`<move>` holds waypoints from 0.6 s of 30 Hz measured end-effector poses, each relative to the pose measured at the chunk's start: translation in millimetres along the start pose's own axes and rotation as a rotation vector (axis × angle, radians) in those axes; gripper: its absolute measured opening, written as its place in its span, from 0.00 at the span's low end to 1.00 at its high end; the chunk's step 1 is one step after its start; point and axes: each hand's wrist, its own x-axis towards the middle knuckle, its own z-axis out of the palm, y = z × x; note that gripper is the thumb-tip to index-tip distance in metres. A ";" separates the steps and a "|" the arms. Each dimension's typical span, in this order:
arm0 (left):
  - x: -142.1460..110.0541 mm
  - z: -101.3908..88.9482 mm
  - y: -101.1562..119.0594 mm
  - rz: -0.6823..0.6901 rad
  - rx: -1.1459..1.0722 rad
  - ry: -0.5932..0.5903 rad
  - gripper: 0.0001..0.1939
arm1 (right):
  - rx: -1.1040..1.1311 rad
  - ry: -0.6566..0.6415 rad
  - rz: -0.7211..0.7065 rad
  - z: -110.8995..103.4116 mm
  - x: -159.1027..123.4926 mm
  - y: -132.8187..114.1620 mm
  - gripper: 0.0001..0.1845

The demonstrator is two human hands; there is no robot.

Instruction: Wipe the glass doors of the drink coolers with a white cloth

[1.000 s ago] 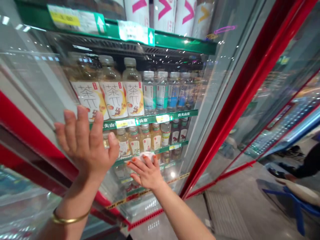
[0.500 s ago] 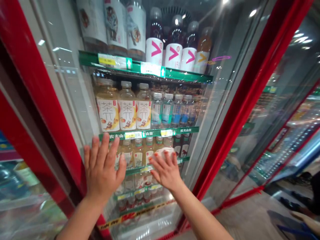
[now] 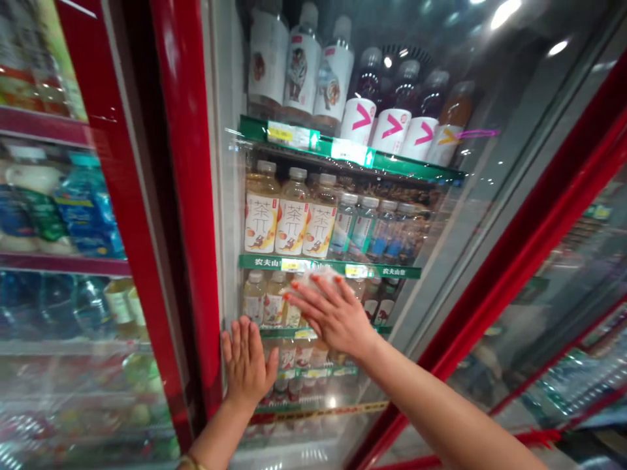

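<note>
My right hand (image 3: pixel 340 320) lies with fingers stretched over a white cloth (image 3: pixel 324 269), pressing it to the glass door (image 3: pixel 414 307) of a drinks cooler. Most of the cloth is hidden under the fingers; its pale edge shows past the fingertips. Lower and to the left, my left hand (image 3: pixel 247 365) is open, palm toward the glass, fingers upright and close to the red door frame (image 3: pixel 189 196). It holds nothing. Behind the glass, tea bottles (image 3: pixel 292 219) stand on a green-edged shelf (image 3: pixel 262 262) above both hands.
Bottles with pink-marked labels (image 3: pixel 390 130) fill the upper shelf. To the left is another cooler with blue bottles (image 3: pixel 93 202). A slanting red frame (image 3: pixel 494 281) borders the door on the right. Ceiling lights reflect in the glass.
My right hand has slid the cloth left relative to the bottles and slightly up. My left hand sits lower on the glass. The view has shifted left, showing more of the neighbouring cooler.
</note>
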 end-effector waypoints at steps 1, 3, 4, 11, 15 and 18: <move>-4.4 0.5 1.7 -0.010 0.006 -0.005 0.47 | -0.020 0.031 0.112 -6.8 13.6 11.3 0.31; -14.0 1.8 5.3 -0.026 0.021 -0.009 0.47 | -0.040 0.066 0.336 -16.2 55.3 23.3 0.34; -19.1 2.2 6.9 -0.033 0.026 -0.011 0.47 | -0.039 0.066 0.388 -17.4 77.3 20.6 0.35; -46.2 -14.8 6.9 0.008 -0.003 -0.030 0.48 | 0.065 -0.162 -0.258 10.6 57.6 -33.4 0.34; -30.1 -36.7 -2.5 0.008 -0.077 -0.062 0.43 | -0.058 -0.046 0.198 -6.2 14.5 31.0 0.37; -0.5 -41.1 -10.8 -0.004 -0.159 0.003 0.45 | -0.220 0.147 0.648 -15.8 30.1 42.4 0.37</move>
